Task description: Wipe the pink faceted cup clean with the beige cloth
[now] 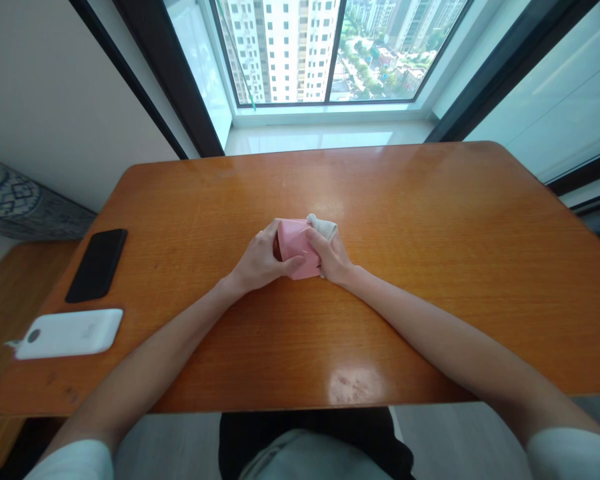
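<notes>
Over the middle of the table, a small pink box-like object (296, 241) is held between both hands; its exact kind I cannot make out. My left hand (263, 259) wraps round its left side, with the thumb across the lower front. My right hand (333, 256) is closed on a pale grey-white cloth (325, 228) at the object's right side, the thumb lying over the pink face. Part of the cloth bunches up above the right fingers. The fingertips behind the object are hidden.
The brown wooden table (405, 320) spans the view. At its left side lie a black phone (96, 265) and a white rounded device (70, 335) with a cable at its end. A window (330, 53) stands beyond the far edge, and a patterned fabric item (25, 200) is at far left.
</notes>
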Demonstrator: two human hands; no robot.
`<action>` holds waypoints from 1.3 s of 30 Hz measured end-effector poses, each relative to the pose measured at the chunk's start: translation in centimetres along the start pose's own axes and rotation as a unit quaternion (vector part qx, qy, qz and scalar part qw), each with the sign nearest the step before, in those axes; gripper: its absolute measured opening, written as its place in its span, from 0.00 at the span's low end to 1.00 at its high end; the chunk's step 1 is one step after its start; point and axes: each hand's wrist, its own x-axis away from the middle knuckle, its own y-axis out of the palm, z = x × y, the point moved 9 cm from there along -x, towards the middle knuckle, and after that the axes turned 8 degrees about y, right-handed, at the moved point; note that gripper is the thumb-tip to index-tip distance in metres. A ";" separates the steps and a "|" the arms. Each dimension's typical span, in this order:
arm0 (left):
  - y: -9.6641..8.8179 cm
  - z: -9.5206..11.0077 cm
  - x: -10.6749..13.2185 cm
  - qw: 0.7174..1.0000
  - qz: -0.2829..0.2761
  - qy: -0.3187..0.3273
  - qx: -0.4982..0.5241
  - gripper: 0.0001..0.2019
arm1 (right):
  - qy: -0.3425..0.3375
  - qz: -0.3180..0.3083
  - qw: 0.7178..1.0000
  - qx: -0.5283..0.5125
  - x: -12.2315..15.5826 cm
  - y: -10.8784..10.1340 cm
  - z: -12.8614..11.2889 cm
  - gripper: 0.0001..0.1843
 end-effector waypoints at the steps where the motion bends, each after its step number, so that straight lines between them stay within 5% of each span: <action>1: 0.1 -0.2 0.0 1.000 -0.007 -0.013 0.014 0.42 | -0.002 0.001 1.000 0.010 0.0 0.0 -0.1 0.34; 9: 0.6 -0.2 0.1 0.997 -0.023 -0.043 0.052 0.47 | -0.022 -0.013 0.999 0.027 0.1 0.4 -0.7 0.34; 26: 0.8 -0.4 1.1 0.995 0.058 0.045 0.064 0.46 | -0.024 -0.004 0.999 0.026 0.3 0.1 -0.2 0.30; 33: 0.1 1.5 1.4 0.983 0.094 0.159 0.005 0.43 | -0.027 -0.008 0.999 0.034 0.4 0.3 -0.2 0.29; 39: 0.1 3.1 1.6 0.963 0.070 0.248 -0.079 0.47 | -0.038 -0.004 0.998 0.052 0.6 0.2 -1.1 0.32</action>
